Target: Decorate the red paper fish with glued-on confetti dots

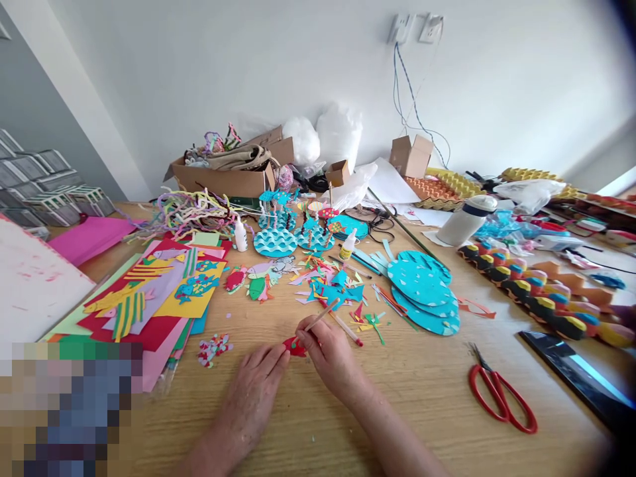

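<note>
My left hand (256,381) lies flat on the table, its fingertips at the left end of a small red paper fish (296,346). Between the thumb and fingers of my right hand (325,348) is a thin wooden stick (322,314), its lower end over the fish. My right hand hides part of the fish. To the left sits a pile of tiny paper bits (214,348). A pen with a red end (348,329) lies just beyond my right hand. Blue paper scraps (335,291) and cut paper fish (258,283) are farther off.
Red-handled scissors (501,397) lie at right, near a dark tablet-like slab (576,374). Blue paper discs (424,291) overlap at centre right. Glue bottles (240,236) stand behind. Coloured paper sheets (154,324) are stacked at left. A white bottle (464,222) and a cardboard box (218,180) stand farther back.
</note>
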`<state>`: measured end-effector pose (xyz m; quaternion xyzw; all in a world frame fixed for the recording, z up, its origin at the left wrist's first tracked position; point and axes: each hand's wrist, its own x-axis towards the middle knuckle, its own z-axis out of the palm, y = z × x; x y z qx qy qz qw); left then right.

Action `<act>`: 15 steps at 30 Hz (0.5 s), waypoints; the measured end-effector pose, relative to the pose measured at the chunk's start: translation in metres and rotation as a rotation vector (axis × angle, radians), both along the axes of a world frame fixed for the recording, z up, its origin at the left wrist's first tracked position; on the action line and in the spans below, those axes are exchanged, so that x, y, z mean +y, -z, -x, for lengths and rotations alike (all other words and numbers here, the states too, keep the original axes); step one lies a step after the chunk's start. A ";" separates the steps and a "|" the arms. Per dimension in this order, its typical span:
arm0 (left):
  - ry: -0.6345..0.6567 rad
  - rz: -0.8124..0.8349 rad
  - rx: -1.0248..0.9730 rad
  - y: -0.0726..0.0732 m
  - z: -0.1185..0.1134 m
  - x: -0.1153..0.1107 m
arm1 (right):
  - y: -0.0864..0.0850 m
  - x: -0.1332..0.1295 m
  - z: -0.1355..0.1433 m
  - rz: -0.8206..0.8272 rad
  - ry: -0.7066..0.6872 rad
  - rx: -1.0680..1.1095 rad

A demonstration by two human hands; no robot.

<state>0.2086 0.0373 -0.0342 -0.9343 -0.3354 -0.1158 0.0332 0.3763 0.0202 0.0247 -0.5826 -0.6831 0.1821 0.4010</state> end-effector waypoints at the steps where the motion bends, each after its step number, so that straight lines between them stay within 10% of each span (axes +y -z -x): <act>1: 0.004 -0.005 0.000 0.000 0.000 0.000 | 0.000 0.000 0.000 -0.005 -0.001 0.000; 15: 0.006 0.026 0.015 -0.004 0.000 0.000 | 0.001 0.001 -0.001 -0.014 0.030 0.009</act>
